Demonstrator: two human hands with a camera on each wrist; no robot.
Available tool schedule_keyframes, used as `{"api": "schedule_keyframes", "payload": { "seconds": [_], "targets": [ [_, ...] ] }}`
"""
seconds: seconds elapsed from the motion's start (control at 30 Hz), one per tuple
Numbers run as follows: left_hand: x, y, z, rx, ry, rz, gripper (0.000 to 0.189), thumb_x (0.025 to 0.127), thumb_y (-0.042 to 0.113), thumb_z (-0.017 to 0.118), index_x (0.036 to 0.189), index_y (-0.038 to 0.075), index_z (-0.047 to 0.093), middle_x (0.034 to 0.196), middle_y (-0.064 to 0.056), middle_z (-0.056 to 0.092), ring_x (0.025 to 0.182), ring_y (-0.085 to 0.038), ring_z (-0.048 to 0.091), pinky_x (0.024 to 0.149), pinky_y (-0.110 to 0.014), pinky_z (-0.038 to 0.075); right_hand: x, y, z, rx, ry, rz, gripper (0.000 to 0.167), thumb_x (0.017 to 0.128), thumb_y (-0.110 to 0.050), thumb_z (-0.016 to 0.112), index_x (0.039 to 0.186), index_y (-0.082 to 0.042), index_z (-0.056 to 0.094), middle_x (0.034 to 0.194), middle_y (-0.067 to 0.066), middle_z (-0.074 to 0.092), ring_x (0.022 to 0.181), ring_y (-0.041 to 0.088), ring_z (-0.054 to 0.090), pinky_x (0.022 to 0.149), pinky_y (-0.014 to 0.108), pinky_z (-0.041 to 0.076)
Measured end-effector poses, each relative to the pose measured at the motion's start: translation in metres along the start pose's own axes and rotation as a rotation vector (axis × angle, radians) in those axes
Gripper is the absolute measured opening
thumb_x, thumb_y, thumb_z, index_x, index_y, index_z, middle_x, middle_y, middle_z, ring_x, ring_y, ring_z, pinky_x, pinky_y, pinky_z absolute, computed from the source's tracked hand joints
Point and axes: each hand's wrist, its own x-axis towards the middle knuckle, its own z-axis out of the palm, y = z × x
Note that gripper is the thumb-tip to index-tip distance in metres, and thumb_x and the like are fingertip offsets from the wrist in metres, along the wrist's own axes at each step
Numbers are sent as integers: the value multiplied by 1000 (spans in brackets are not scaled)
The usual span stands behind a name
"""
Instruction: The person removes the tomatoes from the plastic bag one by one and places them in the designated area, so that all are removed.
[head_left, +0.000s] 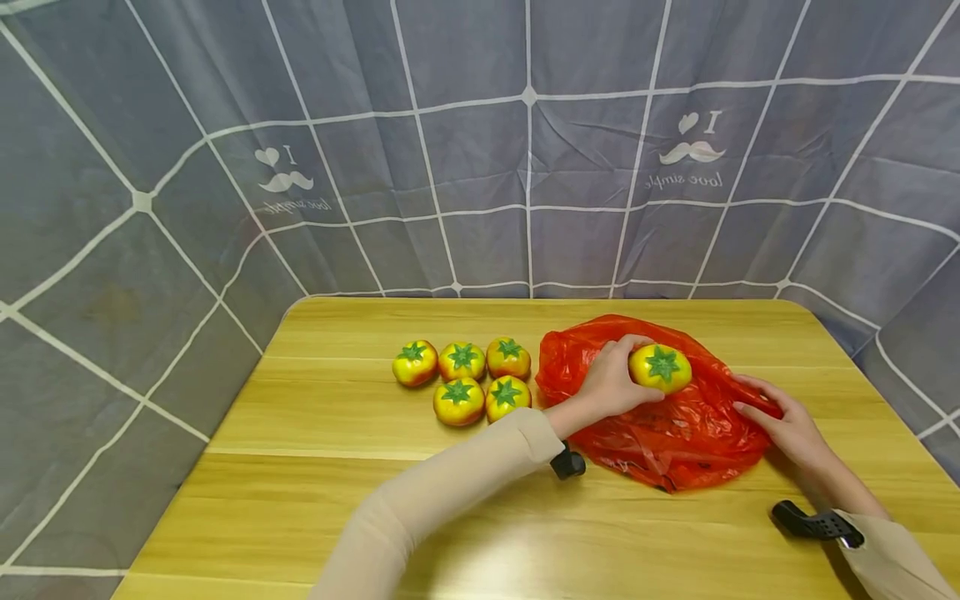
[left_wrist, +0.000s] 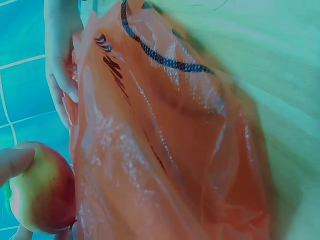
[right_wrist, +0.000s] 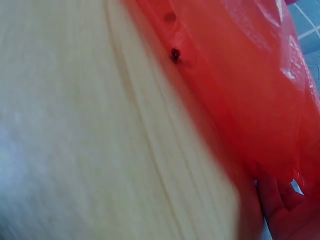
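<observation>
My left hand point(head_left: 611, 379) holds a yellow-and-red fruit point(head_left: 660, 368) with a green star-shaped top, thumb on one side and fingers on the other. The fruit point(left_wrist: 45, 187) is over the red plastic bag point(head_left: 675, 446) in the head view and beside the bag's edge in the left wrist view. My right hand point(head_left: 791, 429) pinches the right edge of the bag between thumb and fingers. Several more such fruits point(head_left: 459, 402) stand grouped left of the bag, green tops up. The bag point(right_wrist: 240, 85) lies crumpled and spread on the table; what is inside it is hidden.
The wooden table point(head_left: 315, 467) has rounded far corners. Behind and beside it hangs a grey curtain point(head_left: 480, 167) with white grid lines. Black bands point(head_left: 813, 525) are around both wrists. The left forearm crosses over the table in front of the fruits.
</observation>
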Motion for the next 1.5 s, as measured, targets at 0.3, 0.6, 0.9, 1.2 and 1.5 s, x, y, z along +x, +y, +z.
{"api": "schedule_keyframes", "payload": {
  "seconds": [0.3,0.6,0.9,1.2,1.5],
  "targets": [
    [-14,1,-13,1,13,26,66,74,25,83,132,20,51,125,1,58,110,-12,53,91,-23,41,-2,0,1,-3,9,-31,45,95,-5,56,135,-24,53,110,-38,52,78,-7,61,60,17,53],
    [-33,-6,-29,-55,8,21,68,75,23,83,133,20,49,129,0,56,108,-13,53,91,-25,45,-2,2,2,-2,12,-48,45,94,-3,56,134,-25,55,110,-38,52,78,-8,61,59,16,53],
    [-49,-14,-40,-82,24,65,69,74,21,83,134,20,49,127,-1,56,101,-11,53,83,-18,45,-4,1,4,12,12,-53,43,94,-5,57,133,-22,55,109,-36,56,79,-8,61,60,16,53],
    [-62,-25,-54,-130,60,62,70,75,19,82,135,18,48,126,-4,56,101,-12,53,80,-17,47,-5,1,4,-16,10,-42,43,95,-8,57,135,-22,54,110,-37,52,80,-8,61,61,16,53],
    [-74,-33,-74,-208,85,42,69,74,15,82,135,15,49,122,-7,55,103,-18,55,85,-24,51,-5,2,4,10,8,-42,43,95,-7,57,135,-22,54,110,-37,53,81,-9,60,62,15,53]
  ]
}}
